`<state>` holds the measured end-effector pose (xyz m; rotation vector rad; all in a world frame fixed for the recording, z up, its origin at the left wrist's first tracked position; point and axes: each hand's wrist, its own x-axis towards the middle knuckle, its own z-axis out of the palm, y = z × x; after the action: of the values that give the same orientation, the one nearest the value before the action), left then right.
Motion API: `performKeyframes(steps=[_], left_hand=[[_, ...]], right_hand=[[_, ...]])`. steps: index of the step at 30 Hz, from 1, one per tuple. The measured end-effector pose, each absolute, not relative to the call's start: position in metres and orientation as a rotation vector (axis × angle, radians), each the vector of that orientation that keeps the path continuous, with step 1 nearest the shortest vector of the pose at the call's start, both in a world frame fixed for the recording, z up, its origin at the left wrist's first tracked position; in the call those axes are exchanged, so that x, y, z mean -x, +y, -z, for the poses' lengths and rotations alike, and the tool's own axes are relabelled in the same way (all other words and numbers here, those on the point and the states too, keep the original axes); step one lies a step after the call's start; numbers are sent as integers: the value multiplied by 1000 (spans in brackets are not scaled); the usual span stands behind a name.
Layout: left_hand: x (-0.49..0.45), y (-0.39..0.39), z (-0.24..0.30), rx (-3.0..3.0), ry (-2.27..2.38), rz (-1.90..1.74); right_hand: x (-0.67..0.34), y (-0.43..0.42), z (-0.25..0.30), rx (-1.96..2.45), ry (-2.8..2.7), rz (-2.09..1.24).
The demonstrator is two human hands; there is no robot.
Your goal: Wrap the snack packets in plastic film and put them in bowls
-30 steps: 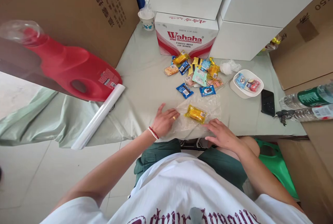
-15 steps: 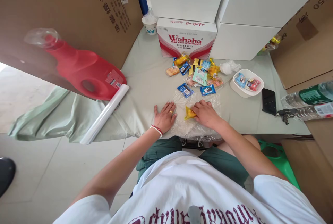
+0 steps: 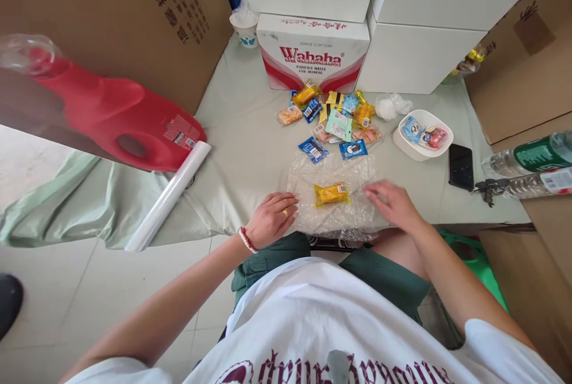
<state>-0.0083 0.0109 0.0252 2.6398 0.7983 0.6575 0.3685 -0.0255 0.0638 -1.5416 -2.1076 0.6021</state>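
Note:
A small snack in a yellow wrapper (image 3: 331, 194) lies on a sheet of clear plastic film (image 3: 308, 172) at the table's front edge. My left hand (image 3: 273, 215) rests palm down at the film's left edge, fingers stretched out and close together, the thumb hidden. At the film's right edge, apart from the snack, my right hand (image 3: 394, 202) is held with its fingers loosely bent and nothing visible in them. Behind the film is a pile of small wrapped snacks (image 3: 339, 125), with a blue packet (image 3: 353, 149) near its front.
A white tub (image 3: 422, 152) with packets stands right, beside a phone (image 3: 460, 166) and plastic bottles (image 3: 540, 158). To the left are a film roll (image 3: 167, 199) and a red jug (image 3: 134, 122). A Wahaha box (image 3: 313, 56) and paper cup (image 3: 245, 30) stand behind.
My right hand has let go of the yellow snack and moved right, leaving it flat on the film. My left hand has drawn its spread fingers together. The camera view has shifted slightly.

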Motion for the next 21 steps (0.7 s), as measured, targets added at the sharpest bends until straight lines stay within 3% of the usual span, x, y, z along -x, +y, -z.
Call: performKeyframes(steps=[4, 10, 17, 21], left_hand=[[-38, 12, -30, -2732, 790, -660], [-73, 7, -24, -2817, 860, -335], [-72, 10, -15, -2749, 886, -250], [-62, 8, -5, -2692, 857, -354]], right_hand=[[-340, 64, -54, 1754, -2215, -324], [-294, 128, -46, 1843, -2532, -445], [-301, 56, -71, 1531, -2675, -276], [-296, -4, -59, 1385, -2843, -192]])
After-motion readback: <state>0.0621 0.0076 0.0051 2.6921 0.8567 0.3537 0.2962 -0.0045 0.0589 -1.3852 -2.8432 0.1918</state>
